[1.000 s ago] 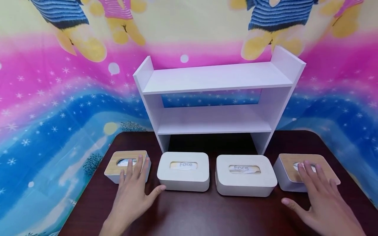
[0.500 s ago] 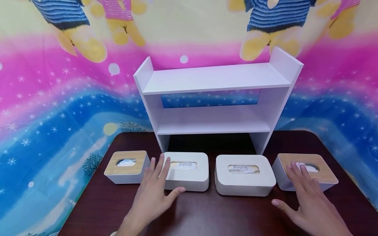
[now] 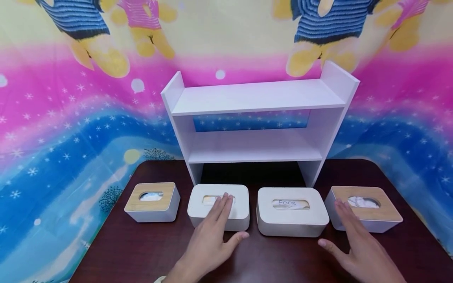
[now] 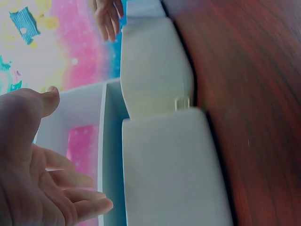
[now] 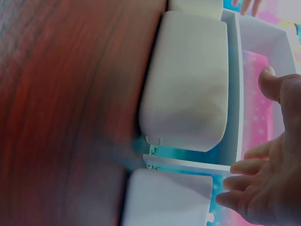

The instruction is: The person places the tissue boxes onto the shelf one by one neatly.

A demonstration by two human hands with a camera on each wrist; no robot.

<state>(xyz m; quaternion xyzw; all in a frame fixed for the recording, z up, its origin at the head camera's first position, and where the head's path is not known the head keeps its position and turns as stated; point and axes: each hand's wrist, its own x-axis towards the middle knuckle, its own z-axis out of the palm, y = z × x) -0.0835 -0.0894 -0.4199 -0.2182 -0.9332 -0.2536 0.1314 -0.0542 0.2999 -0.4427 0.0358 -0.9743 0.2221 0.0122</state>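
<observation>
The left hand [image 3: 209, 244], fingers straight, hovers over a rounded cream box [image 3: 199, 208] on the reddish-brown surface [image 3: 138, 255]; the matching cream box [image 3: 293, 226] holds pale filling [image 3: 291, 204] lettered "Face". The right hand [image 3: 361, 248], fingers extended, is beside a wood-lidded white box [image 3: 386, 211] of crumpled white filling [image 3: 362, 202].

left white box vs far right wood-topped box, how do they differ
The left white box has a plain white top, the far right wood-topped box a wood-coloured one. In the head view, the left hand covers part of the white box's opening; the wood-topped box's opening is mostly unobstructed. Both have an oblong opening in the top.
</observation>
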